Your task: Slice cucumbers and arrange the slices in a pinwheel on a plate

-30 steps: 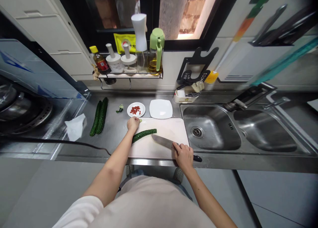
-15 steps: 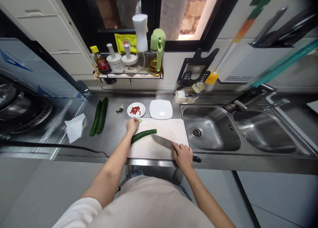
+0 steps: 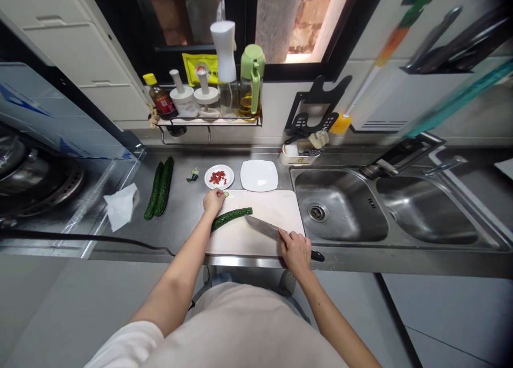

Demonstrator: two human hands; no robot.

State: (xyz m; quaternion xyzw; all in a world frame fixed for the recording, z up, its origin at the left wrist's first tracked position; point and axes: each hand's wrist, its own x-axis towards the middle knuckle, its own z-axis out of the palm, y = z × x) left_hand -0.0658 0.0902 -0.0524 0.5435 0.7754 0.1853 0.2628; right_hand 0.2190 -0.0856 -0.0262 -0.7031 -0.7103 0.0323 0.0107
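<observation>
My right hand (image 3: 295, 252) is wrapped round the black handle of a kitchen knife (image 3: 262, 227), its blade lying low over the white cutting board (image 3: 276, 202) and pointing left. The blade's tip is close to the cut end of a green cucumber (image 3: 234, 214) on the board; part of that cucumber is hidden behind my left forearm. At the board's upper left corner, my left hand (image 3: 214, 201) pinches a small pale cucumber end piece (image 3: 226, 194). Just beyond that hand stands a small white plate (image 3: 209, 181) with chopped red pieces.
Two whole cucumbers (image 3: 159, 189) and a white tissue (image 3: 121, 206) lie left on the steel counter. Small cucumber scraps (image 3: 193, 174) sit near a square white plate (image 3: 259, 175). A double sink (image 3: 340, 232) is on the right. Bottles stand on a wall rack (image 3: 208, 121).
Hardly anything differs. The camera view has shifted very slightly; both hands, the knife and the cucumber keep their places.
</observation>
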